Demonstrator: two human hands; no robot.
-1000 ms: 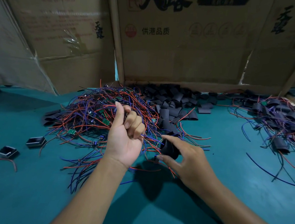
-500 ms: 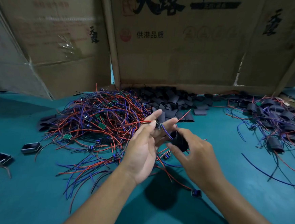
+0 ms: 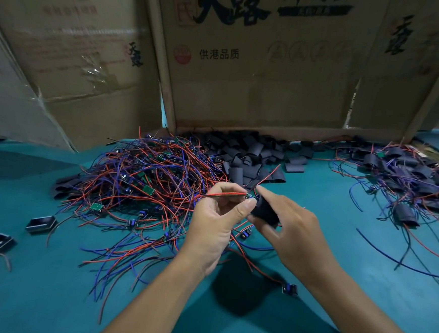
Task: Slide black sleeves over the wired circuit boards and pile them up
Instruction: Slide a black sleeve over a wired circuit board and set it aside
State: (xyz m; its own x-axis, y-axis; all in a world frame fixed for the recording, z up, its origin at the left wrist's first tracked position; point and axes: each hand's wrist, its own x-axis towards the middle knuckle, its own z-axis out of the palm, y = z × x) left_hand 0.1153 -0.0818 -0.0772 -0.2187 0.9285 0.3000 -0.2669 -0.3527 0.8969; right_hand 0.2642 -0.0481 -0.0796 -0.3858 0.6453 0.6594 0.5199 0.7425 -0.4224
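clearly both hands meet above the mat [image 3: 45, 297] so the board can be fed straight into the sleeve. the left hand [image 3: 215, 226] pinches the red wire [image 3: 226, 194] between thumb and curled fingers, right beside the small board [image 3: 250, 197] at its end, which gives control of the tip rather than a floppy lead. the right hand [image 3: 290, 233] grips a black sleeve [image 3: 264, 212], its mouth turned toward the board, the two touching or nearly so (whether the board has entered yet i cannot tell). my guess is that the step in hand is the insertion itself.

the layout suits the work: bare wired boards lie in a tangle [image 3: 143, 184] on the left, loose sleeves [image 3: 253, 153] in a heap by the cardboard [image 3: 258, 90] at the back, and sleeved ones in a pile [image 3: 406, 181] on the right, well apart from the raw stock, so the finished piece likely goes there. much of the tangle looks unsleeved, so the task seems far from done. snagging neighbouring wires is the likely risk.
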